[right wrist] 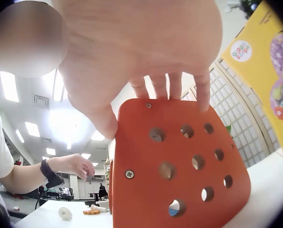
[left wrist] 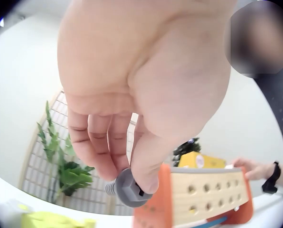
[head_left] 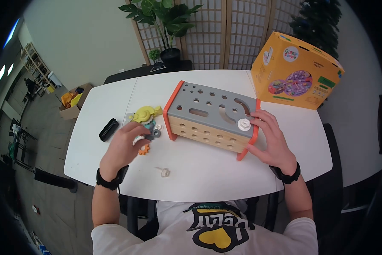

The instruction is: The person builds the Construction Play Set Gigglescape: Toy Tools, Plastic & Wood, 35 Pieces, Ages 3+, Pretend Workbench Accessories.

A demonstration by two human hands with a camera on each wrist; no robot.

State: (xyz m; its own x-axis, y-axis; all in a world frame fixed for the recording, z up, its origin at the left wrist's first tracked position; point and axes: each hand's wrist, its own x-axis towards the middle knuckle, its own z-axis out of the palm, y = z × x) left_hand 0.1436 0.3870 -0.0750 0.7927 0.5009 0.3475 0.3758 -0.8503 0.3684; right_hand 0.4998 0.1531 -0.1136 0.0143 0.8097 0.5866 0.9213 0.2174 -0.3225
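A wooden toy toolbox [head_left: 208,119] with a grey, hole-filled top and orange end panels [right wrist: 177,149] stands mid-table. My right hand [head_left: 272,138] rests over its right end, fingers at the top edge and thumb on the near side. Close by those fingers, a white toy bolt [head_left: 244,124] sits on the grey top. Left of the toolbox, my left hand [head_left: 123,144] pinches a grey toy bolt [left wrist: 132,189] by its hexagonal head, above the table. The threaded shaft points away from the thumb in the left wrist view.
Around the left hand lie a yellow toy piece [head_left: 146,114], a grey ring [head_left: 156,133] and an orange gear [head_left: 144,149]. Nearer me is another white bolt [head_left: 164,172]. A black case [head_left: 109,129] lies at left; a large yellow box [head_left: 265,91] stands at back right.
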